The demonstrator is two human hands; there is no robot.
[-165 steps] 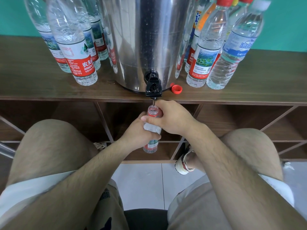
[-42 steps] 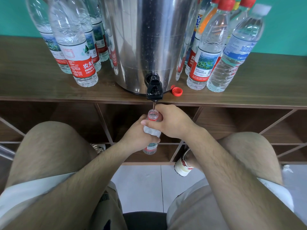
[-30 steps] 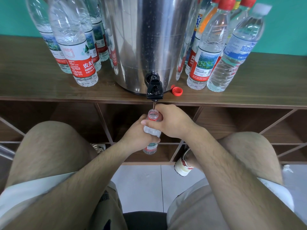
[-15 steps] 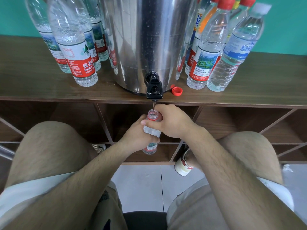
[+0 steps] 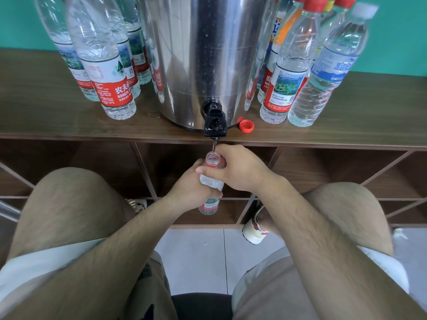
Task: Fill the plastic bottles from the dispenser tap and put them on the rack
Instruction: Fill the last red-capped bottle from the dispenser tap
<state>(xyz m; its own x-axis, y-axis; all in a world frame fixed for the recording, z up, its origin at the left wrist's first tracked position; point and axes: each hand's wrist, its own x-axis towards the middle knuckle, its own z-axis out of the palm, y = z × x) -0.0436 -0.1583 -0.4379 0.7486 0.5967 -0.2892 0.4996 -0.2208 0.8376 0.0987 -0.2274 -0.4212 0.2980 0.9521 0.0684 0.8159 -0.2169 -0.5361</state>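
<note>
A steel dispenser (image 5: pixel 208 58) stands on the wooden rack top (image 5: pixel 46 116), its black tap (image 5: pixel 215 122) over the front edge. A thin stream of water runs from the tap into the open neck of a clear plastic bottle (image 5: pixel 212 159) held upright below it. My left hand (image 5: pixel 193 189) wraps the bottle's middle; my right hand (image 5: pixel 238 168) grips it near the neck. Its red-labelled base (image 5: pixel 209 206) shows under my left hand. The bottle's red cap (image 5: pixel 246 125) lies on the rack top, right of the tap.
Several uncapped bottles (image 5: pixel 106 65) stand left of the dispenser and several capped ones (image 5: pixel 288 72) stand to its right. Below the top are open diagonal wooden compartments (image 5: pixel 323 172). My knees flank the bottle, and a sandalled foot (image 5: pixel 255 229) rests on the tiled floor.
Nothing has visibly moved; both hands keep the bottle under the running tap.
</note>
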